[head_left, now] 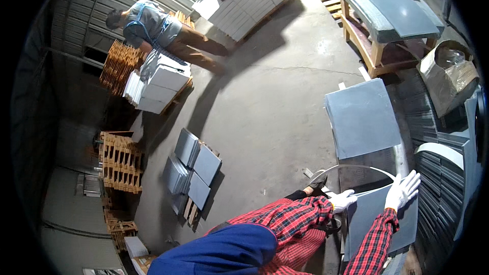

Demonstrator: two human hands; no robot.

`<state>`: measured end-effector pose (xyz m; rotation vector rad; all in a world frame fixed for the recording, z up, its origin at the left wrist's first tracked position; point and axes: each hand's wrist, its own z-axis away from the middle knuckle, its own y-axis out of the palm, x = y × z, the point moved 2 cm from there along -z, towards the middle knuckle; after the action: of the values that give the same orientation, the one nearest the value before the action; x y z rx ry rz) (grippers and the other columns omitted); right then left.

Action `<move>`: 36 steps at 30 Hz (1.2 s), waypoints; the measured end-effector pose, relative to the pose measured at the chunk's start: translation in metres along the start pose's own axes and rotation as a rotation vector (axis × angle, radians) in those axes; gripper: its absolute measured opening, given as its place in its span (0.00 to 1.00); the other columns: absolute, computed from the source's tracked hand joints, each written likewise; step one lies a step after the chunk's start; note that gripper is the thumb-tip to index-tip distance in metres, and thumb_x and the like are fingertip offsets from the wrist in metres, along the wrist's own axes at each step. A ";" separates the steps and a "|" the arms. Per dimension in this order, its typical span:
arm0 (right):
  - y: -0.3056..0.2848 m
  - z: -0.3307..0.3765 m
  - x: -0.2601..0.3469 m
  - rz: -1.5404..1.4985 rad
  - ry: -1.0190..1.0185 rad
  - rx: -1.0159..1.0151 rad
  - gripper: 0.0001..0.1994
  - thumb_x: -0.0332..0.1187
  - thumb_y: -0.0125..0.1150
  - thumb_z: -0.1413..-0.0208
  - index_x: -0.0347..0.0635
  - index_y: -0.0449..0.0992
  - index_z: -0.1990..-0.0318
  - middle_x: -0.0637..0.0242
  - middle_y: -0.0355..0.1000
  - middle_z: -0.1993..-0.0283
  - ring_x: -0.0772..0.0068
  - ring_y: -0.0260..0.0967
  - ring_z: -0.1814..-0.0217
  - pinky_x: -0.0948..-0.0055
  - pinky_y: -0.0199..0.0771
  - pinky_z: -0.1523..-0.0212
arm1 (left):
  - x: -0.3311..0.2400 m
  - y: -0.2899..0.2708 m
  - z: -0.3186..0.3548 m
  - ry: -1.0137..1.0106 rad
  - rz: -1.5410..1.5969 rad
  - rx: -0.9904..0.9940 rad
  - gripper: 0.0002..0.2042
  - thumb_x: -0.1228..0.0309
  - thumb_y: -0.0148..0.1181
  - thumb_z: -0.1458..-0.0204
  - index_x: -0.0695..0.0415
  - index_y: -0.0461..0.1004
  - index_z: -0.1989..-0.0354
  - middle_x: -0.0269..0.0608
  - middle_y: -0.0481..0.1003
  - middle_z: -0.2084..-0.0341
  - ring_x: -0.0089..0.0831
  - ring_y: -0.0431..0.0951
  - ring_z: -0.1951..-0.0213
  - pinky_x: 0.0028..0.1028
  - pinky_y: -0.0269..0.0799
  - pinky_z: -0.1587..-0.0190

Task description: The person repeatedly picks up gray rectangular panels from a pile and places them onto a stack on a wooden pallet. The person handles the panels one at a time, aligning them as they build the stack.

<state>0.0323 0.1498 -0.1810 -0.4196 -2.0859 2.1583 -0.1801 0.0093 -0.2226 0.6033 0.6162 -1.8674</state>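
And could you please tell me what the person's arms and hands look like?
The left hand and right hand both wear white gloves. Long sleeves, checked in red and black, cover the forearms down to about the wrists.

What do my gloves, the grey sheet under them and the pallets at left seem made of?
Gloves: probably fabric, white without gloss, softly fitted. Grey sheet: smooth, dull, evenly coloured, perhaps metal or plastic. Pallets: likely rough wood, given brown slats.
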 end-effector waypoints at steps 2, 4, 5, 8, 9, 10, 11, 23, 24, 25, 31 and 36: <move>-0.071 0.010 0.053 -0.007 -0.140 0.327 0.35 0.48 0.55 0.38 0.45 0.55 0.28 0.57 0.46 0.22 0.53 0.38 0.19 0.47 0.41 0.25 | -0.006 0.002 0.002 -0.142 0.459 0.080 0.28 0.48 0.48 0.37 0.58 0.64 0.37 0.48 0.71 0.44 0.40 0.70 0.43 0.37 0.63 0.38; -0.044 0.051 0.061 -0.253 -0.396 0.087 0.29 0.44 0.63 0.45 0.49 0.68 0.36 0.55 0.56 0.27 0.51 0.44 0.22 0.46 0.39 0.26 | -0.025 -0.008 0.016 -0.202 0.601 0.030 0.26 0.47 0.48 0.37 0.57 0.66 0.43 0.46 0.73 0.49 0.38 0.71 0.46 0.35 0.65 0.42; -0.090 0.071 0.081 -0.295 -0.407 0.403 0.32 0.47 0.60 0.43 0.48 0.64 0.32 0.58 0.52 0.24 0.56 0.37 0.19 0.48 0.34 0.24 | -0.021 -0.012 0.028 -0.239 0.688 -0.020 0.25 0.47 0.49 0.38 0.56 0.67 0.45 0.46 0.73 0.51 0.36 0.72 0.48 0.34 0.66 0.44; -0.042 0.157 0.070 -0.500 -0.244 0.447 0.14 0.37 0.42 0.35 0.46 0.75 0.54 0.57 0.74 0.52 0.53 0.68 0.46 0.44 0.61 0.39 | -0.057 -0.022 0.065 -0.374 0.788 -0.025 0.22 0.47 0.50 0.39 0.55 0.70 0.54 0.44 0.75 0.57 0.32 0.74 0.54 0.31 0.70 0.50; 0.006 0.194 0.063 -0.072 -0.298 0.620 0.17 0.35 0.44 0.36 0.43 0.73 0.45 0.54 0.70 0.41 0.51 0.69 0.46 0.52 0.67 0.44 | -0.074 -0.024 0.078 -0.413 0.753 -0.020 0.21 0.47 0.50 0.39 0.55 0.71 0.56 0.44 0.76 0.59 0.31 0.75 0.55 0.30 0.71 0.52; -0.008 0.229 0.050 -0.121 -0.463 0.325 0.16 0.37 0.46 0.36 0.44 0.75 0.47 0.56 0.74 0.46 0.51 0.71 0.45 0.52 0.69 0.43 | -0.079 -0.028 0.085 -0.442 0.703 -0.029 0.21 0.47 0.51 0.39 0.54 0.72 0.59 0.43 0.77 0.61 0.30 0.76 0.57 0.29 0.72 0.55; -0.030 0.267 0.036 -0.133 -0.618 0.004 0.15 0.38 0.48 0.36 0.45 0.77 0.48 0.58 0.78 0.51 0.51 0.74 0.45 0.51 0.71 0.42 | -0.064 -0.035 0.079 -0.402 0.712 -0.022 0.19 0.51 0.54 0.42 0.55 0.71 0.57 0.45 0.76 0.60 0.32 0.76 0.56 0.30 0.72 0.53; -0.224 0.424 -0.237 -0.348 0.566 -0.422 0.14 0.25 0.59 0.41 0.33 0.77 0.48 0.51 0.76 0.47 0.52 0.72 0.43 0.62 0.69 0.40 | 0.031 -0.056 0.070 0.217 -0.475 0.243 0.19 0.59 0.47 0.37 0.57 0.70 0.44 0.49 0.74 0.53 0.47 0.75 0.52 0.38 0.71 0.49; -0.243 0.419 -0.250 -0.297 0.590 -0.469 0.15 0.27 0.61 0.42 0.35 0.76 0.47 0.53 0.74 0.44 0.53 0.69 0.39 0.57 0.65 0.37 | 0.033 -0.057 0.077 0.477 -0.730 0.317 0.18 0.61 0.49 0.39 0.57 0.71 0.46 0.51 0.74 0.54 0.50 0.75 0.51 0.39 0.71 0.47; -0.258 0.414 -0.255 -0.135 0.571 -0.444 0.19 0.30 0.65 0.45 0.37 0.75 0.46 0.53 0.71 0.42 0.53 0.66 0.37 0.55 0.64 0.36 | 0.038 -0.055 0.085 0.736 -0.977 0.383 0.17 0.62 0.52 0.42 0.58 0.71 0.48 0.53 0.75 0.55 0.54 0.74 0.49 0.40 0.71 0.46; -0.288 0.355 -0.278 0.498 0.336 0.320 0.34 0.53 0.68 0.53 0.51 0.67 0.40 0.61 0.59 0.35 0.55 0.50 0.32 0.57 0.57 0.37 | -0.032 0.039 0.153 0.234 -0.882 0.554 0.22 0.55 0.48 0.38 0.56 0.71 0.42 0.52 0.73 0.44 0.47 0.72 0.41 0.36 0.65 0.40; -0.256 0.342 -0.341 0.161 0.169 -0.026 0.13 0.36 0.51 0.37 0.45 0.76 0.50 0.64 0.75 0.49 0.61 0.69 0.43 0.62 0.65 0.43 | -0.051 0.084 0.171 0.328 -0.692 0.638 0.23 0.55 0.50 0.38 0.59 0.71 0.43 0.53 0.75 0.47 0.47 0.74 0.44 0.36 0.68 0.42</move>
<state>0.2368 -0.2578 0.1205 -0.7684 -2.0531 2.0964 -0.1063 -0.0974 -0.0737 1.2441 0.4554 -2.6746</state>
